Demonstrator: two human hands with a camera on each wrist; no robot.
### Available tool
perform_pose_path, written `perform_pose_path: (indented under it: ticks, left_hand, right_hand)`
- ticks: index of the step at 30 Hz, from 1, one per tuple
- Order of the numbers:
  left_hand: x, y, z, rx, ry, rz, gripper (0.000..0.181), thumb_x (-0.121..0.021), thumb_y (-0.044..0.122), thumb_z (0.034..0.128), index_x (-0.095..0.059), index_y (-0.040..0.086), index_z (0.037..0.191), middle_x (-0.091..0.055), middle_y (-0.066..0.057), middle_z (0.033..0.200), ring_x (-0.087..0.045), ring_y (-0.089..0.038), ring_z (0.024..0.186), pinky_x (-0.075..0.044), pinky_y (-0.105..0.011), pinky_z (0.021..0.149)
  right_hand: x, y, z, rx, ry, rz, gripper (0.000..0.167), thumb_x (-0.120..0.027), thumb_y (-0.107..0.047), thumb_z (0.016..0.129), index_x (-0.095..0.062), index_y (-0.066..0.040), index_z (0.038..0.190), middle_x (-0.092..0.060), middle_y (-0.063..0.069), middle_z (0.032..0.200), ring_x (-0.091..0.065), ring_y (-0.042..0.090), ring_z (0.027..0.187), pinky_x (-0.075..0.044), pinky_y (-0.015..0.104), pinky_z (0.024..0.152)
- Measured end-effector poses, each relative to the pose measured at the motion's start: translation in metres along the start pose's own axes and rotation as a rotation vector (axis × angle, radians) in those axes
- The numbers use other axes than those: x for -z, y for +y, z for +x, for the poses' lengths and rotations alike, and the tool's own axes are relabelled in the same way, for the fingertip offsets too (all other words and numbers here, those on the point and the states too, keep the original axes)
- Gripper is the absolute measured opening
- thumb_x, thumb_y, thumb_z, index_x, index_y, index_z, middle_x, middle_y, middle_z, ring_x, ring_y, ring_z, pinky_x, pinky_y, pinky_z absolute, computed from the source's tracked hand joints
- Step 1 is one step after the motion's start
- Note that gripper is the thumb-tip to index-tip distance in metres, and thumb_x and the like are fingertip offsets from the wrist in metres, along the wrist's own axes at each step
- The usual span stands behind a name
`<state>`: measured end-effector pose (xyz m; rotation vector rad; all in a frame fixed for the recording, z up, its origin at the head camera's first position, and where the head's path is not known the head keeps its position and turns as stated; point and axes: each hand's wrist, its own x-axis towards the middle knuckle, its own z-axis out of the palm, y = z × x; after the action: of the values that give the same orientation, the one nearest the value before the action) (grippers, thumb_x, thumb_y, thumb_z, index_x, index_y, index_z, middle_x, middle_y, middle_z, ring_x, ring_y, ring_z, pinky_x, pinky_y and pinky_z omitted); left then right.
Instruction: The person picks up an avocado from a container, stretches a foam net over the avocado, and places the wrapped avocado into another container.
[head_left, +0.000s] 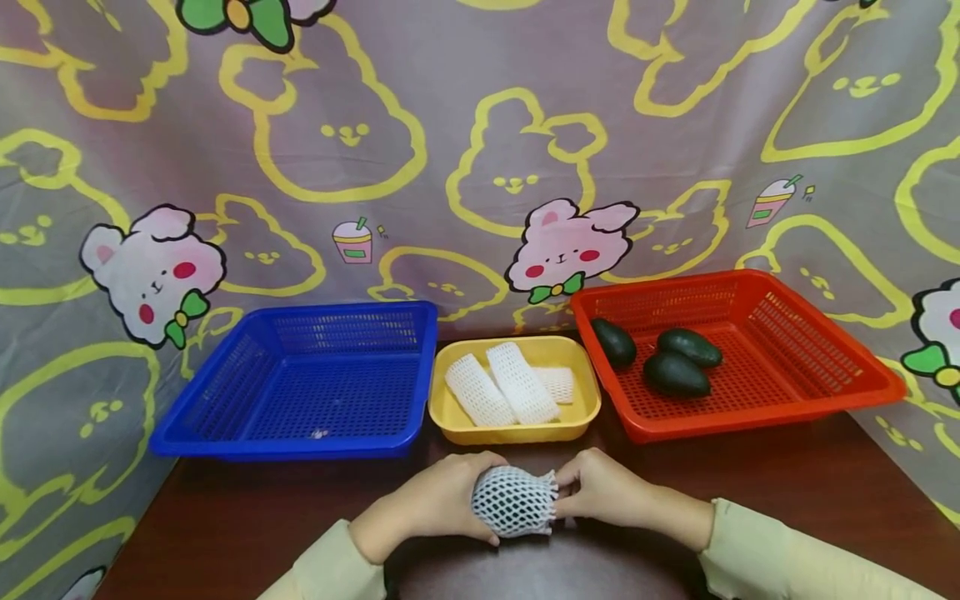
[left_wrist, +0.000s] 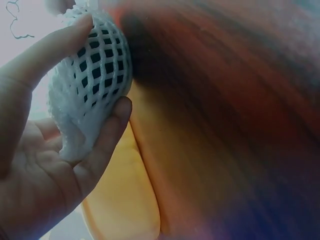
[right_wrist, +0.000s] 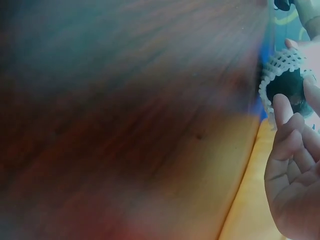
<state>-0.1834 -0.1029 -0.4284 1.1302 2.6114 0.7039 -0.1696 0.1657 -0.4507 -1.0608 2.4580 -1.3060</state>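
A dark green avocado (right_wrist: 286,86) sits inside a white foam net sleeve (head_left: 516,502), just above the table. My left hand (head_left: 446,498) grips the sleeved avocado, thumb on one side and fingers on the other, as the left wrist view also shows. At the sleeve's flared open end, my right hand (head_left: 611,490) pinches the rim with thumb and forefinger, its other fingers curled. The avocado's dark end shows through that opening in the right wrist view. Behind the hands, a yellow tray (head_left: 442,419) holds several white foam nets (head_left: 521,385).
A blue basket (head_left: 285,446) stands at the back left, with a small pale scrap on its bottom. At the back right is a red basket (head_left: 780,404) holding 3 avocados (head_left: 677,374). A patterned curtain (head_left: 450,108) hangs behind the dark wooden table (head_left: 817,492).
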Motion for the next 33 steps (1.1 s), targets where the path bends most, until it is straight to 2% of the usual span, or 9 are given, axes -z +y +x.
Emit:
perform_pose_path:
  ticks: [4,13,20,27,33]
  left_hand:
    - [-0.002,-0.002,0.001,-0.01,-0.007,-0.004,0.079,-0.099,0.035,0.0634,-0.062,0.01,0.129,-0.068,0.001,0.114,-0.062,-0.007,0.102,-0.051,-0.028,0.092]
    - [-0.004,-0.005,-0.001,0.011,-0.01,-0.066,0.081,-0.099,0.033,0.0635,-0.06,0.012,0.131,-0.068,0.002,0.116,-0.061,-0.005,0.102,-0.051,-0.027,0.093]
    - [-0.003,-0.004,-0.001,0.046,0.01,-0.16,0.081,-0.099,0.031,0.0658,-0.057,0.014,0.134,-0.068,0.001,0.118,-0.061,-0.006,0.105,-0.05,-0.029,0.094]
    - [-0.006,-0.005,0.0,0.043,-0.011,-0.128,0.08,-0.098,0.035,0.0657,-0.058,0.015,0.132,-0.067,0.003,0.117,-0.06,-0.004,0.104,-0.049,-0.027,0.094]
    - [-0.005,-0.005,0.001,0.05,-0.032,-0.122,0.082,-0.098,0.036,0.0655,-0.058,0.015,0.134,-0.067,0.004,0.118,-0.06,-0.004,0.105,-0.049,-0.027,0.095]
  right_hand:
    - [-0.001,-0.001,0.0,0.008,0.001,-0.027,0.028,-0.082,-0.007,0.082,-0.063,-0.013,0.063,-0.051,-0.021,0.065,-0.043,-0.01,0.055,-0.036,0.014,0.046]
    - [0.0,-0.003,0.005,0.037,0.001,-0.074,0.029,-0.08,-0.005,0.081,-0.059,-0.015,0.064,-0.044,-0.022,0.067,-0.039,-0.008,0.058,-0.034,0.015,0.049]
    - [0.016,-0.01,0.008,0.013,-0.036,-0.084,0.018,-0.081,-0.012,0.085,-0.068,-0.019,0.073,-0.051,-0.021,0.071,-0.044,-0.005,0.063,-0.038,0.017,0.056]
    - [0.017,-0.008,0.009,-0.014,-0.077,-0.057,0.018,-0.079,-0.013,0.086,-0.069,-0.019,0.073,-0.051,-0.021,0.069,-0.043,-0.005,0.061,-0.036,0.017,0.054]
    - [0.015,-0.004,0.004,0.0,-0.08,-0.076,0.017,-0.078,-0.011,0.085,-0.069,-0.019,0.074,-0.054,-0.021,0.068,-0.047,-0.007,0.059,-0.042,0.017,0.051]
